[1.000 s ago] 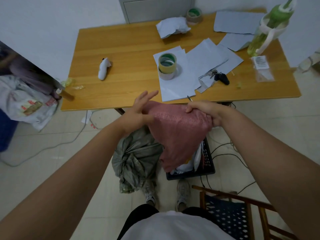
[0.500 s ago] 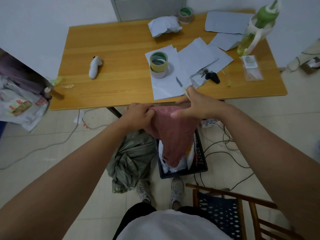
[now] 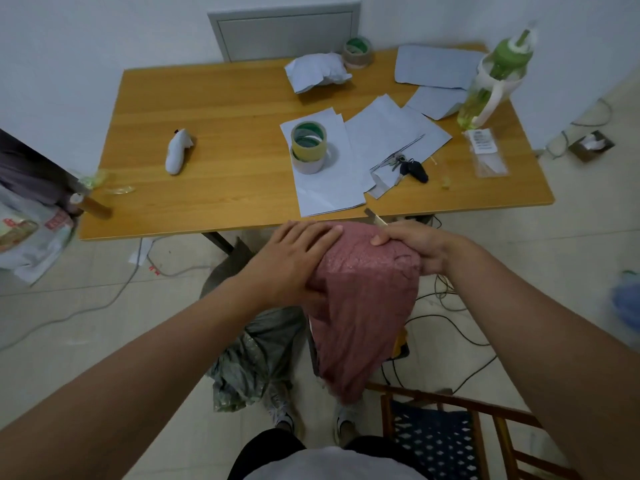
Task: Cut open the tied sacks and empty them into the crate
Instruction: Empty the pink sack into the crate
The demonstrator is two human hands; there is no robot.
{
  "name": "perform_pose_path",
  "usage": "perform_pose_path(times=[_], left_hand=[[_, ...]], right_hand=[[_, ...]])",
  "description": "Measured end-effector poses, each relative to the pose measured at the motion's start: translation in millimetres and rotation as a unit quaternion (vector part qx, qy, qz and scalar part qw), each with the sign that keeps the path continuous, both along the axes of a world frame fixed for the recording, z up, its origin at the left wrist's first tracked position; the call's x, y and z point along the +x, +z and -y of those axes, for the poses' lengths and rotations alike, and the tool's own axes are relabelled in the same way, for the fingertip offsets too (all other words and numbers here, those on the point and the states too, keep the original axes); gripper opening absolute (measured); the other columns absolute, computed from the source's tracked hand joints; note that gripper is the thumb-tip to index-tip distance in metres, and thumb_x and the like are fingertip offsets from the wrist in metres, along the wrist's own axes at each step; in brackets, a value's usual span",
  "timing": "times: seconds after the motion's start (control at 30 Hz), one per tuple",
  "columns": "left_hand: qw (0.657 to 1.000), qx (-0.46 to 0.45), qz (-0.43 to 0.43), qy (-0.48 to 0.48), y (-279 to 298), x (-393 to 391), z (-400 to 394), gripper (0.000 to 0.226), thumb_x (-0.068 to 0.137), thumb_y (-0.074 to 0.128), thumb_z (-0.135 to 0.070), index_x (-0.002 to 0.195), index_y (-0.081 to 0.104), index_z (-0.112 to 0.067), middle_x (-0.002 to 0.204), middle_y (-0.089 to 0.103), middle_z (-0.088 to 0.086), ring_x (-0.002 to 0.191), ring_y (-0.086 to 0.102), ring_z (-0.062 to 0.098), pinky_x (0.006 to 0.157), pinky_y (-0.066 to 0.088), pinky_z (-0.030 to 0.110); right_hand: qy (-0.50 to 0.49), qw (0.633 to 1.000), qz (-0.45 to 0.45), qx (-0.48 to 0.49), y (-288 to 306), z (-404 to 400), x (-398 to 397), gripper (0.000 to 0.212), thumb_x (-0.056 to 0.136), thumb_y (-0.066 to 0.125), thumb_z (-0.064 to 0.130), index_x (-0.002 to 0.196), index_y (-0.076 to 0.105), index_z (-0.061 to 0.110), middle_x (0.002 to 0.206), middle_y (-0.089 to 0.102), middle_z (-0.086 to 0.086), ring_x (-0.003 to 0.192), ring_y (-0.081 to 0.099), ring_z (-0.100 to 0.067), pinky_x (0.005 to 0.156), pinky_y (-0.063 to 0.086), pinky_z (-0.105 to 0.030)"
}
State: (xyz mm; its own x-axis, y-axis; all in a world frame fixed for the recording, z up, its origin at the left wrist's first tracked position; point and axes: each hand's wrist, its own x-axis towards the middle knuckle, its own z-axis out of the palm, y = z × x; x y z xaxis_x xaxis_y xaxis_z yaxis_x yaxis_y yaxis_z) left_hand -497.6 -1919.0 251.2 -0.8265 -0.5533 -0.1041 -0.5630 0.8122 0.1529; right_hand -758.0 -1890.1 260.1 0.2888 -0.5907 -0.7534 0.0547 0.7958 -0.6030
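Note:
I hold a pink mesh sack (image 3: 360,306) up in the air below the table's front edge, its lower end hanging down. My left hand (image 3: 291,261) lies over its upper left side, fingers across the top and thumb pinching from below. At the upper right corner my right hand (image 3: 419,247) grips the sack, and a small blade (image 3: 374,216) sticks out past its fingers. The black crate (image 3: 401,353) on the floor is almost wholly hidden behind the sack. A grey-green tied sack (image 3: 249,355) lies on the floor to the left of it.
The wooden table (image 3: 221,109) ahead carries papers, stacked tape rolls (image 3: 308,143), keys and a green bottle (image 3: 491,74). A wooden chair (image 3: 436,431) stands at the lower right. Cables (image 3: 450,317) run across the floor by the crate. A white bag (image 3: 31,237) lies at far left.
The sack has risen and spread wider between my hands. My left hand shifted from gripping its edge to lying over the top. The crate's contents are now hidden behind it.

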Motion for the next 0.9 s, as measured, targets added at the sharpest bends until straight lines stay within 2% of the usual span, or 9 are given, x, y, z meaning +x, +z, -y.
perform_pose_path(times=[0.07, 0.13, 0.23, 0.37, 0.47, 0.53, 0.6, 0.73, 0.9], left_hand=[[0.999, 0.026, -0.029, 0.029, -6, -8, 4, 0.086, 0.072, 0.075, -0.046, 0.145, 0.039, -0.018, 0.139, 0.054, 0.005, 0.125, 0.051, 0.026, 0.108, 0.034, 0.041], [0.991, 0.088, -0.054, 0.079, -1, -14, 11, 0.058, 0.074, 0.069, -0.033, 0.127, 0.05, -0.02, 0.117, 0.066, 0.003, 0.103, 0.062, 0.028, 0.087, 0.049, 0.042], [0.97, 0.178, -0.062, 0.151, 10, -20, 16, 0.027, 0.084, 0.058, -0.02, 0.109, 0.052, -0.014, 0.098, 0.066, 0.006, 0.089, 0.061, 0.029, 0.07, 0.048, 0.038], [0.918, 0.344, -0.038, 0.194, 21, -25, 23, 0.031, 0.077, 0.058, -0.01, 0.107, 0.064, -0.009, 0.101, 0.067, 0.005, 0.092, 0.06, 0.024, 0.079, 0.049, 0.036], [0.859, 0.455, -0.028, 0.232, 28, -24, 31, 0.036, 0.055, 0.057, -0.017, 0.088, 0.067, -0.007, 0.082, 0.066, 0.003, 0.081, 0.06, 0.024, 0.072, 0.049, 0.034], [0.843, 0.485, -0.029, 0.231, 30, -21, 33, 0.024, 0.064, 0.064, -0.016, 0.087, 0.067, -0.014, 0.083, 0.066, 0.0, 0.084, 0.061, 0.023, 0.072, 0.048, 0.032], [0.867, 0.449, -0.021, 0.216, 32, -16, 32, 0.04, 0.08, 0.068, -0.02, 0.12, 0.06, -0.021, 0.108, 0.063, 0.0, 0.101, 0.06, 0.023, 0.082, 0.05, 0.033], [0.991, 0.115, 0.017, 0.069, 32, -2, 26, 0.102, 0.069, 0.064, -0.055, 0.155, 0.018, -0.024, 0.145, 0.038, 0.008, 0.13, 0.04, 0.028, 0.107, 0.034, 0.043], [0.998, -0.061, 0.005, -0.034, 27, 6, 11, 0.113, 0.067, 0.062, -0.065, 0.156, 0.015, -0.013, 0.152, 0.034, 0.016, 0.139, 0.033, 0.033, 0.115, 0.024, 0.046]], right_hand=[[0.007, 1.0, -0.007, 0.009, 4, -1, 0, 0.035, 0.077, 0.071, 0.013, 0.109, 0.062, 0.0, 0.105, 0.068, -0.019, 0.089, 0.068, -0.028, 0.079, 0.057, -0.036], [0.052, 0.993, -0.107, -0.02, 10, 0, 3, 0.03, 0.082, 0.072, 0.022, 0.103, 0.058, 0.007, 0.104, 0.064, -0.017, 0.086, 0.064, -0.023, 0.074, 0.054, -0.034], [0.166, 0.906, -0.354, -0.163, 28, 2, 5, 0.062, 0.082, 0.074, 0.048, 0.122, 0.04, 0.016, 0.107, 0.058, 0.001, 0.096, 0.057, -0.014, 0.077, 0.051, -0.034], [0.225, 0.881, -0.329, -0.256, 50, -6, 25, 0.083, 0.07, 0.078, 0.059, 0.125, 0.032, 0.017, 0.119, 0.06, 0.01, 0.107, 0.058, -0.008, 0.088, 0.053, -0.036], [0.346, 0.793, -0.412, -0.286, 39, -11, 43, 0.079, 0.067, 0.08, 0.06, 0.111, 0.026, 0.022, 0.093, 0.056, 0.001, 0.082, 0.056, -0.015, 0.064, 0.048, -0.033], [0.324, 0.802, -0.412, -0.285, 32, -9, 44, 0.074, 0.07, 0.081, 0.055, 0.108, 0.027, 0.021, 0.086, 0.049, 0.001, 0.075, 0.05, -0.013, 0.056, 0.039, -0.03], [0.296, 0.826, -0.403, -0.262, 31, -7, 39, 0.071, 0.072, 0.081, 0.053, 0.109, 0.031, 0.019, 0.085, 0.047, 0.003, 0.073, 0.046, -0.009, 0.055, 0.034, -0.028], [0.23, 0.881, -0.346, -0.225, 31, -7, 30, 0.071, 0.074, 0.081, 0.047, 0.125, 0.038, 0.021, 0.11, 0.048, 0.009, 0.095, 0.049, -0.009, 0.07, 0.039, -0.026], [0.146, 0.953, -0.193, -0.182, 31, -3, 22, 0.04, 0.077, 0.081, 0.031, 0.109, 0.056, 0.026, 0.108, 0.067, -0.002, 0.097, 0.067, -0.019, 0.078, 0.054, -0.028]])
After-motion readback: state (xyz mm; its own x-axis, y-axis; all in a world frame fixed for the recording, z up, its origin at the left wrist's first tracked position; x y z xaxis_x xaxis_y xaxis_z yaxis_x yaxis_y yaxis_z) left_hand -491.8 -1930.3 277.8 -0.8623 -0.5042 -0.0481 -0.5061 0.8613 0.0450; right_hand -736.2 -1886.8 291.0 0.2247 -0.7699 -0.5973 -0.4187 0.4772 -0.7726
